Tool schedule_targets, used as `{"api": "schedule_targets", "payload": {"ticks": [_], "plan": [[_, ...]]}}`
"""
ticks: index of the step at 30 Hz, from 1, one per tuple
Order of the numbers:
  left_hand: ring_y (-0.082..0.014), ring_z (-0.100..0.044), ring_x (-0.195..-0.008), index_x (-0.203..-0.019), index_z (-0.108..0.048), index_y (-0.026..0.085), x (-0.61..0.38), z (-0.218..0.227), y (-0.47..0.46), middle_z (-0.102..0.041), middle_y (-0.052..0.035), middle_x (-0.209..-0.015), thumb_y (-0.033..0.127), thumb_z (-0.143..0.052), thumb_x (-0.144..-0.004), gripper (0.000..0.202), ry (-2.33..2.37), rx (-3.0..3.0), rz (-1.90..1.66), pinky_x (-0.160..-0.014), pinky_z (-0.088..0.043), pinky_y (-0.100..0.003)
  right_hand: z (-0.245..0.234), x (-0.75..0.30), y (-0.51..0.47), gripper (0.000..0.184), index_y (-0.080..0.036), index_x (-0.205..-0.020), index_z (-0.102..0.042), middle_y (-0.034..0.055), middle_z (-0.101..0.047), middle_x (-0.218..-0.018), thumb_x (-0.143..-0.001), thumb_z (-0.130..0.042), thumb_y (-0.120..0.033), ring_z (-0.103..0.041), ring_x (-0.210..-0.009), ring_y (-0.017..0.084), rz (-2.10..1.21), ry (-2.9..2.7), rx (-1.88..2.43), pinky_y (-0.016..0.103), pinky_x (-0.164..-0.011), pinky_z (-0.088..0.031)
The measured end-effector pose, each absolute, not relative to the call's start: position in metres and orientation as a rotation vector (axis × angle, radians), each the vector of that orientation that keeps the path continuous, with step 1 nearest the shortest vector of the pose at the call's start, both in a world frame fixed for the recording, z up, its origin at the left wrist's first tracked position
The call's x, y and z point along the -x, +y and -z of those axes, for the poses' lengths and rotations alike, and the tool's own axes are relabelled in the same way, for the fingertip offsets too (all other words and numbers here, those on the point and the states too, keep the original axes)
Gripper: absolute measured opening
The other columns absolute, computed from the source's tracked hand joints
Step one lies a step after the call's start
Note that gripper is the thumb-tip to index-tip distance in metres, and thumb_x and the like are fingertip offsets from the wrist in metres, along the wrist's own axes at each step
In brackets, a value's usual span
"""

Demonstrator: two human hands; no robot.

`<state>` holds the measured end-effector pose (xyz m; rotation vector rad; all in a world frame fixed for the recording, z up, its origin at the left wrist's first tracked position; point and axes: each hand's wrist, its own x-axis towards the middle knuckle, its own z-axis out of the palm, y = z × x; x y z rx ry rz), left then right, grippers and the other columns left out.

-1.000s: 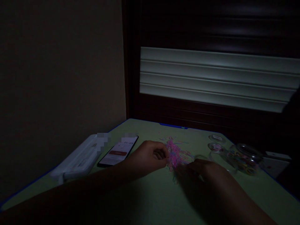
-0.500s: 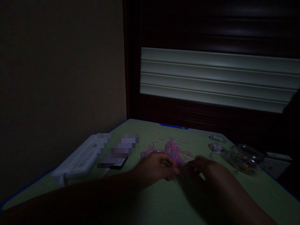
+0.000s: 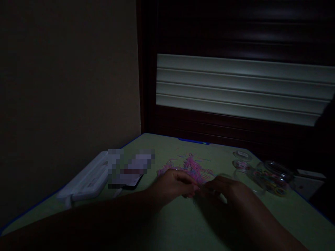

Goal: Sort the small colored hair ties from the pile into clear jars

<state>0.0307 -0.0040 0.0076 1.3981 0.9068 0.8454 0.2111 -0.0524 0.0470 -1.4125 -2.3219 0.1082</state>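
A loose pile of small pink, purple and bluish elastic bands (image 3: 192,165) lies on the pale green table (image 3: 183,230). Just in front of it, my left hand (image 3: 172,184) is closed, its thumb and fingertips pinched together. My right hand (image 3: 229,188) faces it from the right, its fingers bent into a pinch, the tips almost meeting those of the left. Dim light and blur hide what either pinch holds. Past my right hand, a clear jar (image 3: 274,177) of coloured bands appears to lie on its side.
On the left sit a long white case (image 3: 86,177) and a dark-edged, partly blurred-out flat item (image 3: 133,181). Small clear round lids (image 3: 242,155) lie near the jar. A white box (image 3: 310,183) shows beyond the right edge. A wall borders the table on the left.
My right hand's fingertips have come slightly closer to my left hand's. The left fingers have curled in a little more. The pile, case and jar stay where they were.
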Motion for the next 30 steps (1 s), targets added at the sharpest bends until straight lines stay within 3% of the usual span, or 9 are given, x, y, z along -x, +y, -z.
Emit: {"api": "schedule_targets", "payload": {"ticks": [11, 16, 30], "plan": [[-0.013, -0.058, -0.062, -0.07, -0.066, 0.012, -0.0316, -0.0059, -0.0049, -0.064, -0.002, -0.066, 0.024, -0.075, -0.058, 0.018, 0.817, -1.358, -0.814, -0.063, -0.045, -0.027, -0.0446, -0.2112, -0.0508, 0.02, -0.022, -0.078, -0.067, 0.001, -0.064, -0.073, -0.078, -0.05, -0.012, -0.059, -0.064, 0.012, -0.174, -2.395, 1.26, 0.021, -0.058, -0.042], [-0.0107, -0.057, -0.061, -0.072, -0.067, 0.012, -0.0317, -0.0024, -0.0049, -0.064, -0.0007, -0.065, 0.021, -0.072, -0.062, 0.014, 0.75, -1.374, -0.794, -0.061, -0.044, -0.023, -0.0457, -0.2104, -0.0495, 0.021, -0.023, -0.08, -0.068, 0.001, -0.065, -0.073, -0.079, -0.049, -0.014, -0.06, -0.064, 0.013, -0.156, -2.411, 1.292, 0.02, -0.058, -0.042], [-0.0132, -0.059, -0.059, -0.071, -0.066, 0.012, -0.0363, -0.0096, -0.0069, -0.065, -0.0027, -0.064, 0.034, -0.067, -0.068, 0.022, 0.881, -1.432, -0.784, -0.062, -0.047, -0.027, -0.049, -0.2116, -0.051, 0.017, -0.021, -0.075, -0.064, 0.0017, -0.062, -0.073, -0.078, -0.049, -0.012, -0.058, -0.065, 0.014, -0.067, -2.442, 1.332, 0.022, -0.058, -0.041]]}}
